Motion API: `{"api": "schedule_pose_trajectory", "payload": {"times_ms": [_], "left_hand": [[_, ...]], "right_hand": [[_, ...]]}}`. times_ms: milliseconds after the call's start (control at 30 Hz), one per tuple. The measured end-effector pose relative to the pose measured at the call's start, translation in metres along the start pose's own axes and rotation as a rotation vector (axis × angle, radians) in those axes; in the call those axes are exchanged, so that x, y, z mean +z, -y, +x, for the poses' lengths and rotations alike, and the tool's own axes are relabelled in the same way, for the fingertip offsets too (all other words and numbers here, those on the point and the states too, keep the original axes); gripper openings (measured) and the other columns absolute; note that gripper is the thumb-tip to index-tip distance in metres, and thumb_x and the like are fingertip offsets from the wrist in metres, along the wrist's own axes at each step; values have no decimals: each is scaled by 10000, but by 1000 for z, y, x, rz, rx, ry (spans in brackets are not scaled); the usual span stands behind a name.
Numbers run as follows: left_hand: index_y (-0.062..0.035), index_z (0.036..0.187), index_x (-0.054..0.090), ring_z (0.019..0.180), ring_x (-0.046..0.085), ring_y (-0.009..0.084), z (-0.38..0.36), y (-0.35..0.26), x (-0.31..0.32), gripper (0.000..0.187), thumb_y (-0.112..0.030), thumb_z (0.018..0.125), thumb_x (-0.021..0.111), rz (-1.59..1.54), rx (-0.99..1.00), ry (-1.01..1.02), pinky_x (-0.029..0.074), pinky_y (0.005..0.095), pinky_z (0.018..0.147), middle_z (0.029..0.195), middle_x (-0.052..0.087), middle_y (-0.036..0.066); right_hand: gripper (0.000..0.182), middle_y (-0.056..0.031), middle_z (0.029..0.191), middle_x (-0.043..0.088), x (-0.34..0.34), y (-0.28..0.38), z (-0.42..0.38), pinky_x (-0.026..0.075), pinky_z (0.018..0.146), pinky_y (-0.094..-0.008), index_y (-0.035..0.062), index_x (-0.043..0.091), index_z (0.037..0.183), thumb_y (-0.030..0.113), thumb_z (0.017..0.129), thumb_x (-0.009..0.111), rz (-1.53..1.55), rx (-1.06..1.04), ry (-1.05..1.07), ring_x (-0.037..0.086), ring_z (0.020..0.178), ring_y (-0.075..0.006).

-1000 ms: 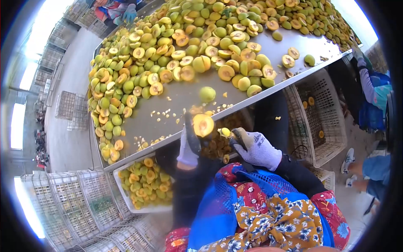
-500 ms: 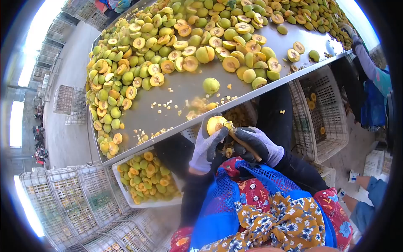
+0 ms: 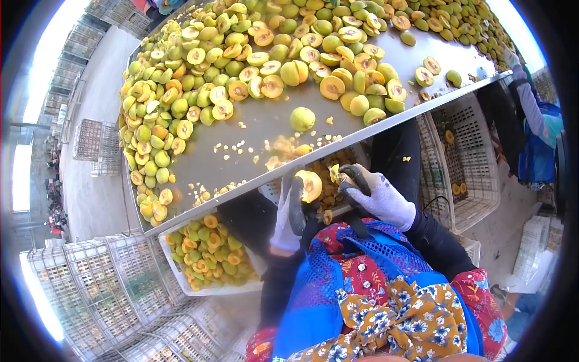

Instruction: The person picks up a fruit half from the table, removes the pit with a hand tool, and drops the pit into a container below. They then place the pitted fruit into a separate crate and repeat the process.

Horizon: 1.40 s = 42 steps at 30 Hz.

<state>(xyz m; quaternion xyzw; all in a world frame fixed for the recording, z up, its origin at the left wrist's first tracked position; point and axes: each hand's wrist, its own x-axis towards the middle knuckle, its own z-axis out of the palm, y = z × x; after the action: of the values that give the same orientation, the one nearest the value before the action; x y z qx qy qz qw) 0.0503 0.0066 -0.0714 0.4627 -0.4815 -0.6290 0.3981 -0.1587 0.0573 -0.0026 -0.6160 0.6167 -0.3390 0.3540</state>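
Note:
My left hand (image 3: 291, 211), in a white glove with dark-coated fingers, is closed round a yellow-fleshed stone fruit half (image 3: 310, 186) just below the table edge. Its cut face, with a hollow in the middle, is turned towards my right hand. My right hand (image 3: 377, 196), gloved alike, is a little apart from the fruit. Its fingers are closed on a slim hand tool, mostly hidden by the glove. A small yellow scrap (image 3: 335, 173) is at the tool's tip. Under both hands, a container of fruit pieces (image 3: 329, 196) is partly hidden.
A metal table (image 3: 235, 130) carries a heap of halved green-yellow fruit (image 3: 199, 78) and loose pale seeds. A white crate of fruit halves (image 3: 208, 253) stands at lower left. Plastic crates (image 3: 464, 163) stand right; stacked crates (image 3: 108, 289) left. Another person's sleeve (image 3: 531, 108) reaches in at right.
My right hand has moved right, away from the fruit, with a yellow scrap at the tool's tip. The fruit half in my left hand now shows its hollowed cut face.

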Motion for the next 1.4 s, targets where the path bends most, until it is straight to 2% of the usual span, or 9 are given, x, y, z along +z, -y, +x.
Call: {"api": "schedule_pose_trajectory", "payload": {"times_ms": [200, 367, 567, 733, 1000, 1100, 1133, 1200, 1400], "left_hand": [[-86, 1334, 499, 1001, 619, 156, -3, -26, 2, 376, -272, 1008, 528, -297, -303, 74, 538, 252, 757, 1149, 598, 39], [-33, 1341, 485, 1057, 613, 193, -6, -38, 6, 452, -72, 906, 603, -5, -110, 116, 531, 269, 810, 1115, 619, 66], [-35, 1305, 527, 1031, 625, 180, 0, -39, 8, 400, -313, 1026, 456, 199, -19, 168, 520, 296, 869, 1138, 634, 80], [-15, 1275, 525, 901, 639, 149, -1, -19, 14, 406, -120, 896, 627, 26, -80, 143, 523, 287, 780, 1030, 648, 79], [14, 1091, 636, 859, 626, 158, -7, -23, 29, 389, -247, 1069, 348, 360, 149, -46, 507, 305, 786, 974, 664, 93], [21, 1090, 637, 861, 628, 175, -6, -31, 37, 385, -257, 1064, 371, 259, 66, -100, 502, 311, 813, 970, 666, 104], [23, 1085, 636, 860, 630, 180, -5, -31, 39, 382, -251, 1063, 371, 244, 93, -103, 501, 316, 818, 959, 665, 109], [27, 1075, 635, 859, 634, 190, -3, -32, 43, 375, -240, 1061, 372, 214, 148, -111, 500, 325, 826, 937, 664, 121], [18, 1151, 586, 877, 667, 259, 7, -12, 27, 374, -294, 945, 585, 260, 174, 92, 521, 358, 790, 990, 677, 151]], "right_hand": [[544, -268, 1009, 636, 6, -3, -1, 534, 756, -468, 3, 433, 1338, 155, 873, 673, -146, -65, -3, 652, 886, -410], [553, -270, 1006, 635, 3, -4, 4, 539, 752, -457, -15, 417, 1348, 134, 877, 666, -192, -156, -13, 654, 904, -405], [375, -208, 788, 647, 2, 12, -1, 536, 643, -468, -1, 487, 1184, 208, 911, 636, -132, -40, 75, 660, 726, -406], [319, -206, 732, 639, 8, 18, -2, 512, 567, -465, -11, 494, 1032, 269, 929, 607, -260, -79, 205, 646, 639, -384], [296, -224, 691, 622, 14, 22, -5, 504, 546, -445, -28, 508, 977, 264, 963, 559, -176, 33, 304, 647, 618, -363], [360, -182, 682, 630, 18, 4, 0, 505, 533, -393, -31, 533, 942, 325, 993, 529, 276, 115, 361, 643, 569, -297], [406, -90, 656, 605, 4, 20, 5, 473, 465, -305, -9, 571, 923, 379, 1015, 500, 671, 550, 526, 594, 493, -191], [408, -19, 630, 543, 3, 12, 3, 413, 389, -228, 5, 573, 968, 401, 1023, 493, 1189, 725, 599, 529, 457, -108], [445, -30, 590, 490, 29, -24, -14, 374, 336, -204, 6, 546, 1036, 439, 1032, 439, 2251, 821, 853, 447, 379, -91]]}}
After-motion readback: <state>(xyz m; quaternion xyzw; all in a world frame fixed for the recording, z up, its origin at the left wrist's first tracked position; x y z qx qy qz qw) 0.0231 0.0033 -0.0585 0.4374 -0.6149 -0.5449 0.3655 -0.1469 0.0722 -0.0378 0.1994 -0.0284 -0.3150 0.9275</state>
